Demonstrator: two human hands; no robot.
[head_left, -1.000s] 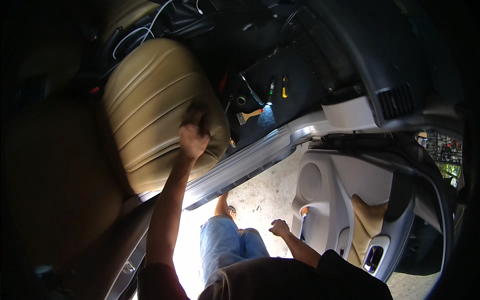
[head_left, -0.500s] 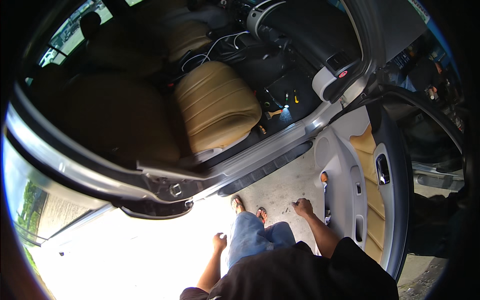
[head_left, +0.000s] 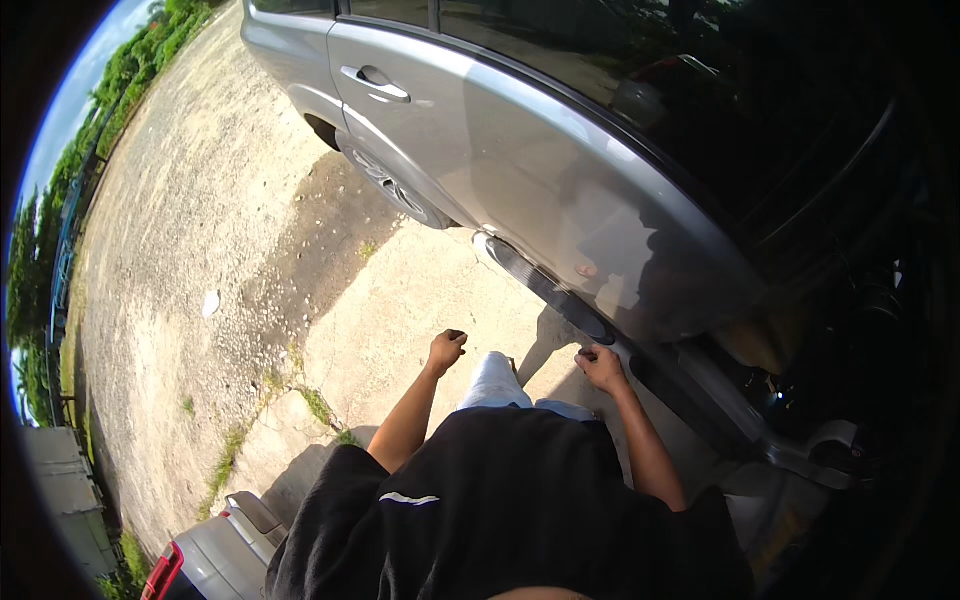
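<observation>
The silver car door (head_left: 560, 190), standing shut just beside the loosely curled, empty right hand (head_left: 601, 366), is best approached squarely, while the half-closed left hand (head_left: 446, 351) hangs free, holding nothing.

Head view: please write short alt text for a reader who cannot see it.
A person stands beside a silver car on cracked concrete, the right hand by its side sill, the left hand loosely curled and empty.

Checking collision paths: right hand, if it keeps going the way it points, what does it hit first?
Most likely the dark sill strip under the silver rear door. The right hand points toward it with fingers curled; the gap looks small, though depth is unclear.
</observation>
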